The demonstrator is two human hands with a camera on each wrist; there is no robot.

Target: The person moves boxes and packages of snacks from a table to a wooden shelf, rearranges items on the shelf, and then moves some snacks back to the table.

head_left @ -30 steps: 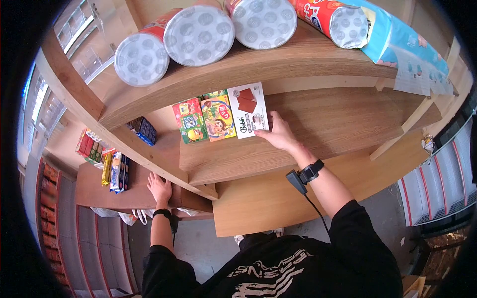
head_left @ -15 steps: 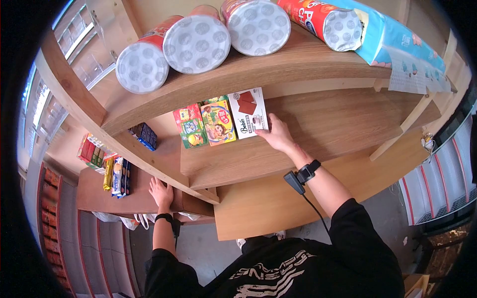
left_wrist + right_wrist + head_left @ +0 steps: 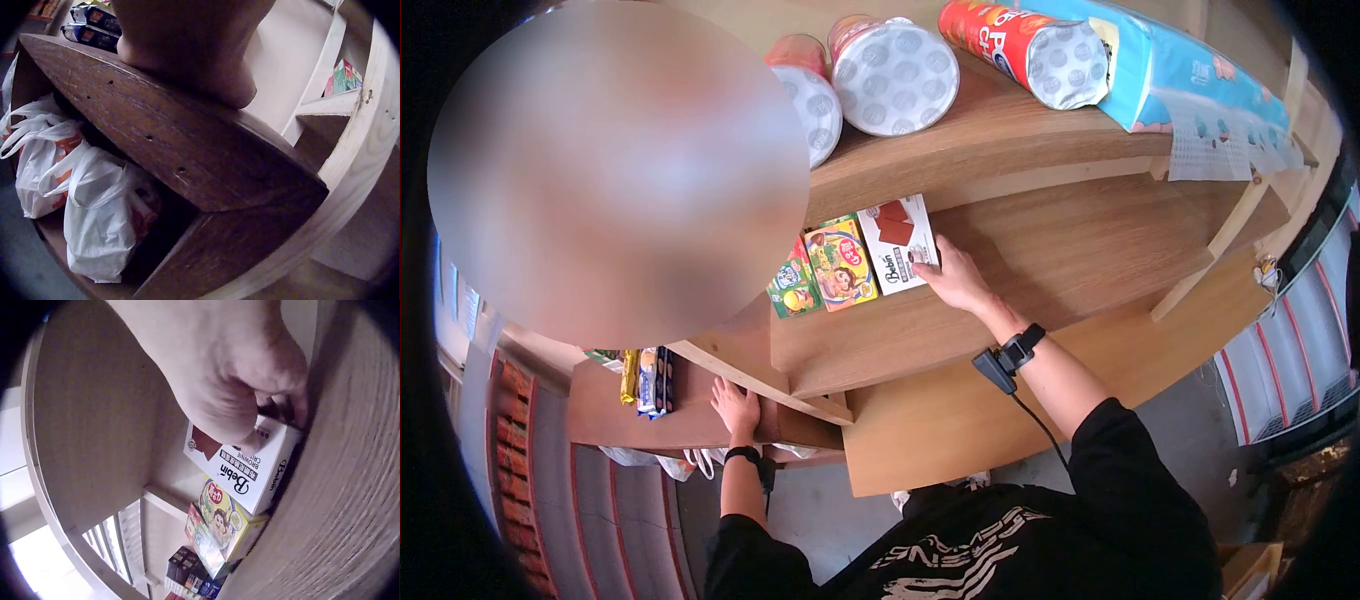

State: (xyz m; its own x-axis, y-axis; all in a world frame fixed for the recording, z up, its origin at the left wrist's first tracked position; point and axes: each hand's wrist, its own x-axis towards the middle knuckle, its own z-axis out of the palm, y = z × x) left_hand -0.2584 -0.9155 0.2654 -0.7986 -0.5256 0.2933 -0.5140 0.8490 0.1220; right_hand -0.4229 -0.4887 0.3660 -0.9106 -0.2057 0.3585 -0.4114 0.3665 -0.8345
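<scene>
On the lower wooden shelf, my right hand (image 3: pixel 955 279) grips the right side of a white Bebin brownie crisp box (image 3: pixel 890 262). In the right wrist view the thumb (image 3: pixel 249 442) lies on the box's printed front, while the other fingers are partly hidden at its side. Left of that box stands a yellow box with a cartoon child (image 3: pixel 843 268), and beside it a red and green box (image 3: pixel 793 290), partly covered by a blurred patch. My left hand (image 3: pixel 737 407) rests, fingers spread, on the top of a brown cabinet (image 3: pixel 695 422).
Several red chip canisters (image 3: pixel 1022 55) and a blue pack (image 3: pixel 1190 75) lie on the shelf above. Blue biscuit packs (image 3: pixel 654 383) sit on the brown cabinet. White plastic bags (image 3: pixel 100 215) fill the compartment under it. A wooden post (image 3: pixel 740 370) divides cabinet and shelf.
The head view has shifted slightly, and a round blurred patch now covers its upper left. My right hand stays at the white box, and my left stays on the cabinet.
</scene>
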